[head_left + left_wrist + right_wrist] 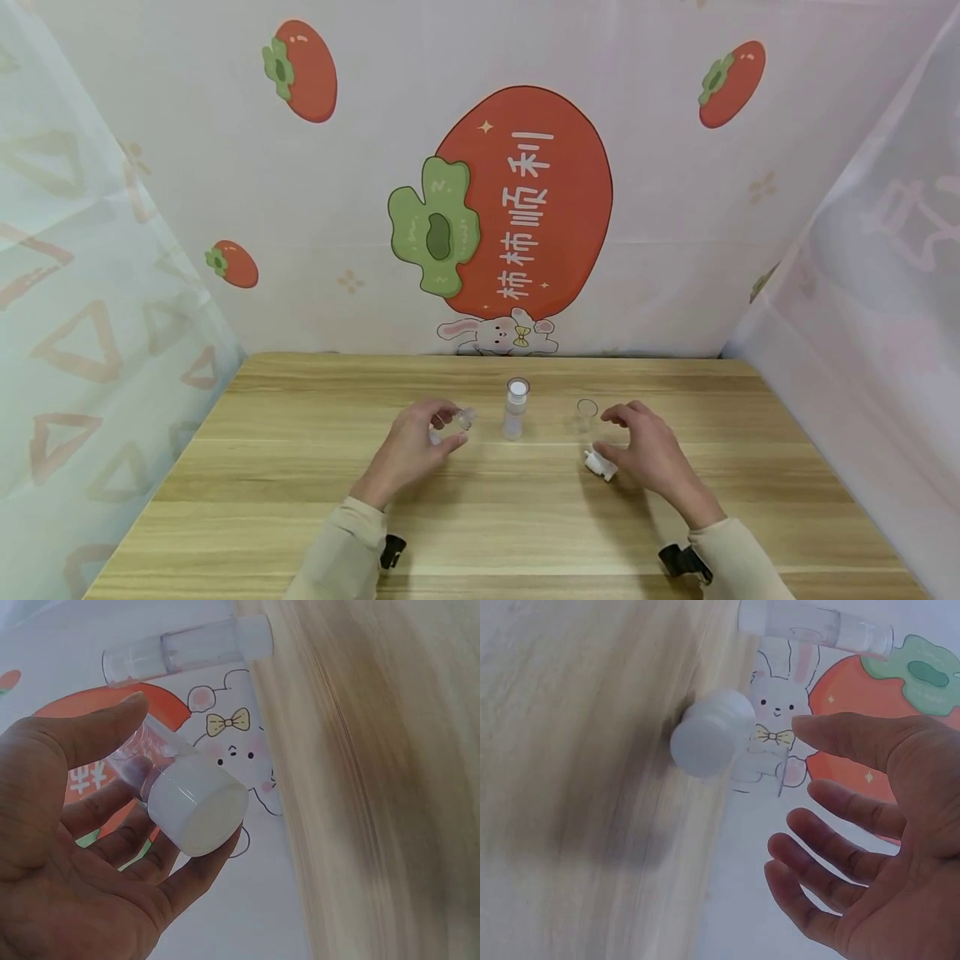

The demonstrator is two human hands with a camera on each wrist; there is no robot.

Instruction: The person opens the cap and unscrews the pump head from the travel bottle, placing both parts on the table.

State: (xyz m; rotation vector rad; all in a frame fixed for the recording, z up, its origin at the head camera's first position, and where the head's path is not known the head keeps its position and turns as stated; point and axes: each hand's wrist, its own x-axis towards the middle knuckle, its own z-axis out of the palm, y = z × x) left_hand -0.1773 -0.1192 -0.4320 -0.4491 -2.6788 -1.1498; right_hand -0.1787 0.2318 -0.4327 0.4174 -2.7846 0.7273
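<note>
My left hand (420,440) holds a small clear bottle (139,754) with a white end, tilted between the thumb and curled fingers. The round face of that white end (214,821) points toward the left wrist camera. My right hand (651,446) hovers with its fingers relaxed and apart, nothing between them. Beside its thumb lies a small white stepped piece (601,463), seen as a rounded white shape (712,733) in the right wrist view. A clear cup-like cap (587,414) stands just beyond the right fingertips.
Between the hands, a clear bottle with a white neck (514,410) stands upright on the wood-grain table (495,533). A printed cloth backdrop (360,167) rises along the table's back edge, with similar sheets on both sides.
</note>
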